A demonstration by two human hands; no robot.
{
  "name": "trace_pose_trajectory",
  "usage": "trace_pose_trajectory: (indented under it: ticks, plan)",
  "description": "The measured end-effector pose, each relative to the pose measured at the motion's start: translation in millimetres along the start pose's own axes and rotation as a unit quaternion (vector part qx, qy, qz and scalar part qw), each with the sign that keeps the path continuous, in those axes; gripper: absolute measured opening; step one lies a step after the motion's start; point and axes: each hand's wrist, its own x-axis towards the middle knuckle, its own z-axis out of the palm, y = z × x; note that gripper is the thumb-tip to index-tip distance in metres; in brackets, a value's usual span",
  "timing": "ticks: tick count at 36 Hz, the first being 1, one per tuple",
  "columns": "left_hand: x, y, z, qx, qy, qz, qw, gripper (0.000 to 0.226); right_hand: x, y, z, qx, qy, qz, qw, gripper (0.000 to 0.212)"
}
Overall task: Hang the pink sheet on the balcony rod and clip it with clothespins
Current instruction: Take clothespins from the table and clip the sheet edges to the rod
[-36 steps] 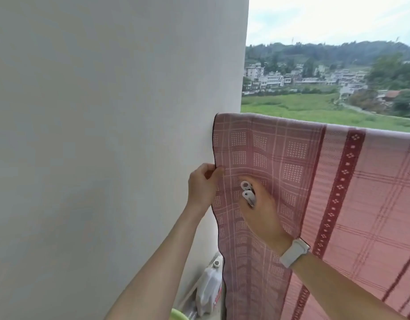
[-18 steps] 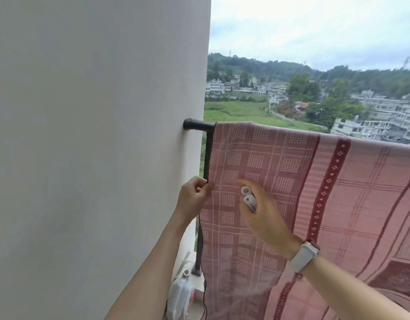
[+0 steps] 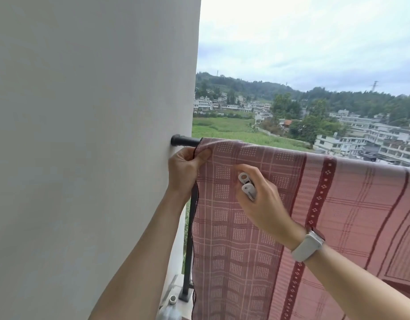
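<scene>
- Leftmost, a plain pale wall (image 3: 84, 135) fills the view, and the dark balcony rod (image 3: 187, 141) springs from it.
- Just under the rod's end, the left hand (image 3: 184, 168) pinches the top corner of the pink sheet (image 3: 257, 215) between thumb and curled fingers.
- Draped over the rod, the sheet hangs down in soft waves along its free edge; it looks light and limp, likely to slide or bunch if released, so the hemmed corner close to the rod seems the best place to hold.
- Near the middle, the right hand (image 3: 262, 204) grips white clothespins (image 3: 247, 185), apparently two, though the fingers hide much of them; none is on the cloth yet.
- A white watch (image 3: 307, 247) sits on that wrist.
- Beyond lie fields and pale buildings (image 3: 360, 137).
</scene>
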Motion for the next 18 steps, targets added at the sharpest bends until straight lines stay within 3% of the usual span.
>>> trace_pose_trajectory:
  ticks: [3, 5, 9, 11, 13, 16, 18]
  plan:
    - [1, 0, -3, -0.012, 0.013, 0.013, 1.000, 0.011, -2, -2, -1, 0.016, -0.022, -0.010, 1.000, 0.040]
    - [-7, -12, -6, -0.040, -0.020, -0.007, 0.999, 0.006, -7, -4, -2, 0.021, -0.039, -0.020, 0.999, 0.042]
    - [-31, -57, -27, -0.045, -0.161, -0.122, 0.978, 0.068, -21, -1, 1, 0.030, -0.072, -0.045, 0.996, 0.038]
    - [-47, -72, -34, -0.014, -0.209, -0.145, 0.967, 0.074, -24, 1, 4, 0.027, -0.089, -0.030, 0.995, 0.032]
    - [-58, -77, -35, 0.004, -0.202, -0.149, 0.968, 0.061, -24, 2, 7, 0.013, -0.104, -0.017, 0.994, 0.028]
    - [-65, -78, -36, 0.007, -0.114, -0.116, 0.987, 0.017, -20, 0, 11, -0.032, -0.106, -0.044, 0.993, 0.026]
    - [-66, -78, -38, 0.022, -0.080, -0.092, 0.992, 0.010, -15, -5, 12, -0.058, -0.106, -0.070, 0.990, 0.035]
